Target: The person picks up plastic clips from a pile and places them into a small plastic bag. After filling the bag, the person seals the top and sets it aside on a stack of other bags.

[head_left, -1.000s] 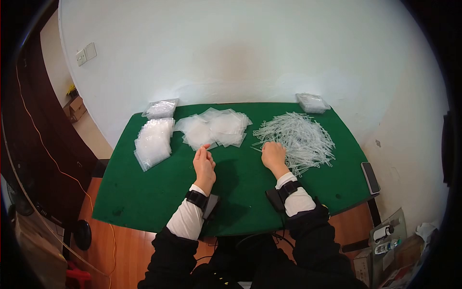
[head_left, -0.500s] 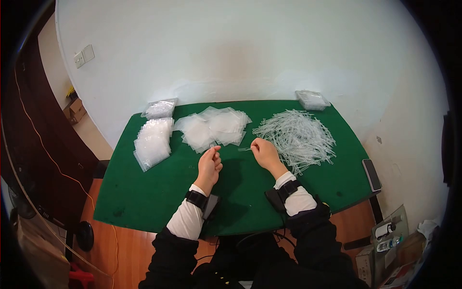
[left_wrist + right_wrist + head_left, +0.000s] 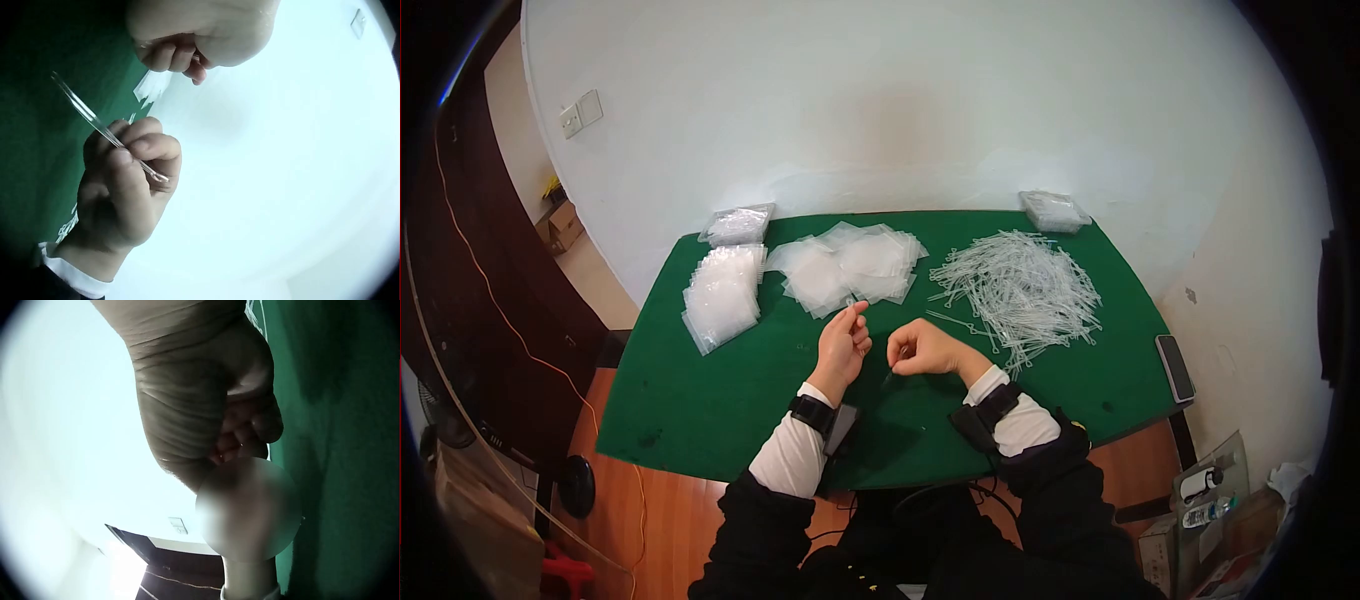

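Note:
My right hand (image 3: 927, 350) pinches a slim clear plastic piece (image 3: 87, 114) between thumb and fingers. In the left wrist view its looped end (image 3: 160, 177) sticks out past the fingertips and the flat end slants the other way. Just to the left, my left hand (image 3: 840, 345) is held with its fingers curled and a bit of clear plastic (image 3: 851, 300) at the fingertips; most of that is hidden. To the right lies a big loose pile of clear looped pieces (image 3: 1025, 295). Beyond the left hand are spread clear flat bags (image 3: 870, 255).
A fanned stack of clear bags (image 3: 722, 300) lies at the left. Packed clear bundles stand at the back left (image 3: 738, 224) and back right (image 3: 1055, 212) corners. A phone (image 3: 1173, 368) rests at the right edge of the green tabletop (image 3: 690, 410), against the wall.
My right hand has left the pile and come leftward and nearer to me, with a clear looped piece in its fingers. The left hand has shifted slightly to the right.

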Available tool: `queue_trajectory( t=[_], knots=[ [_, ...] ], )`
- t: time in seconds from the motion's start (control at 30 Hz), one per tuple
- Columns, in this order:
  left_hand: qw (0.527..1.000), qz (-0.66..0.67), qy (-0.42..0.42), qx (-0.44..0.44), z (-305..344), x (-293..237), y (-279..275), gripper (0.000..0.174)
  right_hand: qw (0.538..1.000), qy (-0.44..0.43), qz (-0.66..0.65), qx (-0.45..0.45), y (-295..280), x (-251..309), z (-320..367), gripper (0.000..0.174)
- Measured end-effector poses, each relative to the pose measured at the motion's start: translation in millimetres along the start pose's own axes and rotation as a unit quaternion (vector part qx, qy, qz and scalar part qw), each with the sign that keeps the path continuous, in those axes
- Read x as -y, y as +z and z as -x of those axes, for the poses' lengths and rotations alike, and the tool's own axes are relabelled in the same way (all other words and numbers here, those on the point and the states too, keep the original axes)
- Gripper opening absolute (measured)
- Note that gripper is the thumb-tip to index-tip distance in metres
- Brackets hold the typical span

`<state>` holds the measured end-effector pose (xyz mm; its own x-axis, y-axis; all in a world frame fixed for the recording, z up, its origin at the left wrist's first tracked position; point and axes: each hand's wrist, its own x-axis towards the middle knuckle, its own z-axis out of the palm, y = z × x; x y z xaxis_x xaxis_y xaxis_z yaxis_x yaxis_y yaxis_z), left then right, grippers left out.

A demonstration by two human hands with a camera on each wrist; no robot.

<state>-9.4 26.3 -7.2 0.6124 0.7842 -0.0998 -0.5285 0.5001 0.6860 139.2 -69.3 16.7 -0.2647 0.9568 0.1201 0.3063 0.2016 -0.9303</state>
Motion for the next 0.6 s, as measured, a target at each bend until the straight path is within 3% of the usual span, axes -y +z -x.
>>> queue_trajectory(
  t=[0.27, 0.37, 0.53, 0.6],
  knots=[
    [0.999, 0.006, 0.003, 0.044, 0, 2, -2, 0.024, 0.996, 0.019, 0.022, 0.079, 28, 1, -5, 0.009],
    [0.998, 0.008, 0.008, 0.058, -1, 4, -2, 0.024, 0.992, -0.040, 0.080, 0.087, 29, -4, -8, 0.010],
    [0.997, -0.012, 0.028, 0.076, -3, 7, 1, 0.022, 0.999, 0.008, 0.002, 0.054, 30, -2, -9, 0.011],
    [0.996, -0.022, 0.033, 0.084, -2, 7, 1, 0.022, 0.996, 0.007, -0.083, -0.015, 28, -6, -11, 0.012]
  ],
)
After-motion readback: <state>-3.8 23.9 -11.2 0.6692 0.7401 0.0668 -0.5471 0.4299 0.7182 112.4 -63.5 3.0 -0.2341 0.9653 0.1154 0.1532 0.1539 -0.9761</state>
